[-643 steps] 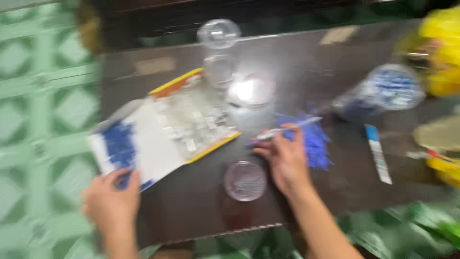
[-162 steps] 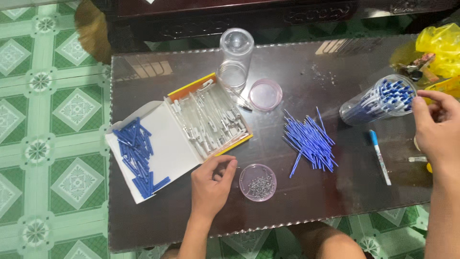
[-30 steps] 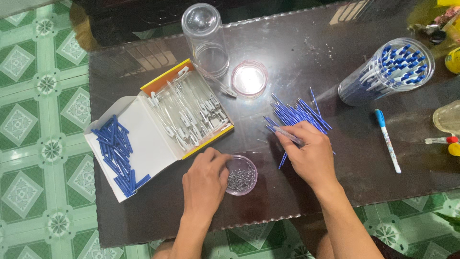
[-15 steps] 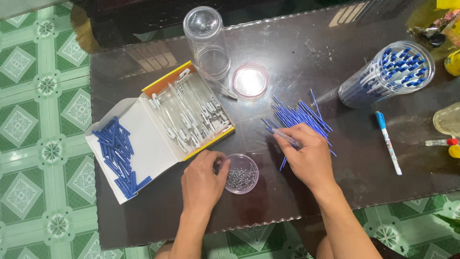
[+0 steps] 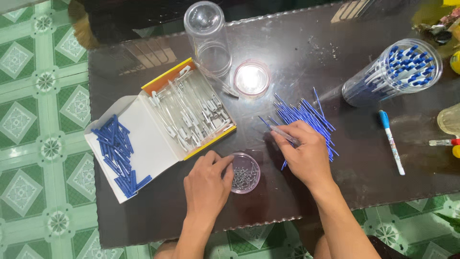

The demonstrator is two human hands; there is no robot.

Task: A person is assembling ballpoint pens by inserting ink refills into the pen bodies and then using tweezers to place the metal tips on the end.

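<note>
Clear pen barrel (image 5: 283, 135) clamped in right hand (image 5: 306, 156) fingers, left hand (image 5: 207, 186) fingers together at spring dish (image 5: 244, 172)

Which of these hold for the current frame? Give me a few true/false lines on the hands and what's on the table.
1. The right hand holds a clear pen barrel over the pile of blue refills. True.
2. The left hand rests in the open box. False: its fingers sit at the small dish of metal springs.
3. The blue caps lie on the box's open flap. True.
4. The clear jar of assembled pens stands upright. False: it lies on its side.
</note>
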